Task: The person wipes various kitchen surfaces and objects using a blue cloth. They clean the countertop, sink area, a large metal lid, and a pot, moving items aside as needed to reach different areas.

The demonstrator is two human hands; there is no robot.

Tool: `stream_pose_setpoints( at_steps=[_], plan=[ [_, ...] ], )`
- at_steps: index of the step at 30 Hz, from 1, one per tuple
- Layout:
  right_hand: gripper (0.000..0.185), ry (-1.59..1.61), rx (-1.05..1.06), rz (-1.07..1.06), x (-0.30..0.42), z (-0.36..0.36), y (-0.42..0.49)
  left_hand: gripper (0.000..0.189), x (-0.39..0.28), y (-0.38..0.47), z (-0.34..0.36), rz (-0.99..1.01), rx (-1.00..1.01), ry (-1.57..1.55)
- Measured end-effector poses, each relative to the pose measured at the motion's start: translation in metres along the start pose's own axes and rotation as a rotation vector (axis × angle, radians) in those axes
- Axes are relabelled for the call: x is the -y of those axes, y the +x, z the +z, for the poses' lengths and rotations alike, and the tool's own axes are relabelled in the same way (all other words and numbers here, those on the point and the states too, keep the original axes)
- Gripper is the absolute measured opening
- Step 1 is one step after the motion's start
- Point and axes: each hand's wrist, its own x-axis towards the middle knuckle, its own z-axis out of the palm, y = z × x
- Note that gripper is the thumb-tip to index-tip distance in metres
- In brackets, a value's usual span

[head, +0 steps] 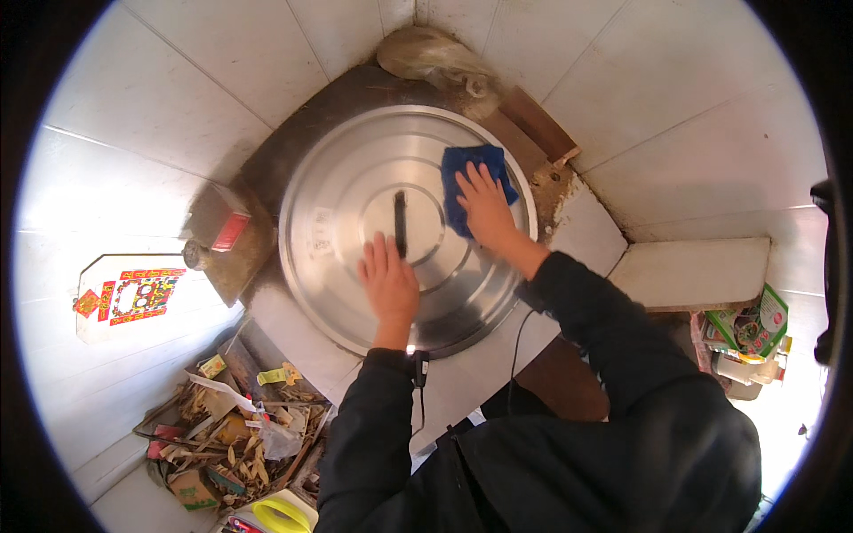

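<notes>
A large round stainless-steel lid (346, 266) covers the corner stove top, with a dark bar handle (400, 216) at its centre. My right hand (490, 206) lies spread over a blue cloth (460, 166), pressing it to the lid's right side near the rim. My left hand (390, 280) rests palm down on the lid beside the handle's lower end, holding nothing. Whether its fingertips touch the handle is hard to tell. Below the left wrist, a black plug-like connector (420, 368) with a cable sits at the lid's near rim.
White tiled ledge (283, 326) surrounds the lid. To the left stands a dusty metal container (233, 266); below it lies a heap of kindling, husks and cartons (240, 446). A crumpled plastic bag (426, 53) and brown wooden piece (540, 123) are behind. A shelf (693, 273) juts out right.
</notes>
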Motion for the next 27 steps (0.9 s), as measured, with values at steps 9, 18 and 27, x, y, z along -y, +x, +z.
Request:
stream_pose_setpoints(
  at_steps=[9, 18, 27],
  plan=[
    [0.061, 0.007, 0.033, 0.057, 0.055, -0.007, -0.151, 0.055, 0.000, -0.001, -0.003, 0.002, 0.007, -0.037],
    [0.049, 0.262, 0.203, -0.264, 0.119, -0.003, -0.195, 0.057, -0.001, -0.014, -0.058, 0.070, 0.000, -0.459],
    [0.041, 0.292, -0.248, -0.027, 0.043, -0.014, -0.082, 0.069, -0.063, -0.080, -0.071, 0.344, 0.284, -0.230]
  ],
)
